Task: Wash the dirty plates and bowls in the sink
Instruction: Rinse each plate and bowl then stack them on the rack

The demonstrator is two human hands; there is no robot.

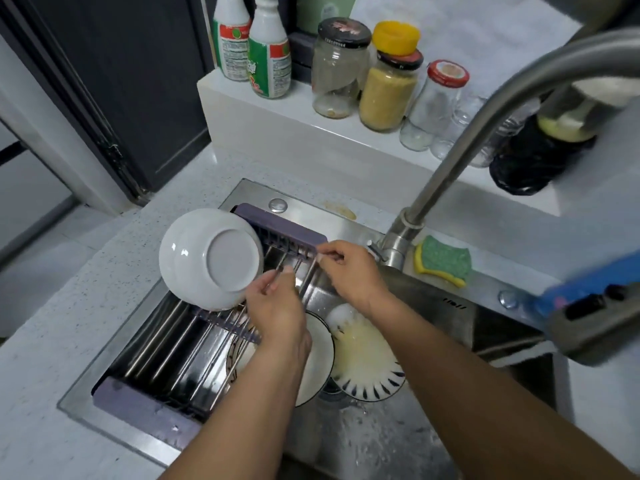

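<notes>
At the far end of the rack [280, 227], left hand [277, 310] and right hand [349, 271] each pinch a thin metal rod [306, 285] — an upturned bowl [207, 258] sits beside them.

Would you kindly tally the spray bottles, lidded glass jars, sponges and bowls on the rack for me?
Spray bottles: 2
Lidded glass jars: 3
Sponges: 1
White bowls on the rack: 1
Total: 7
</notes>
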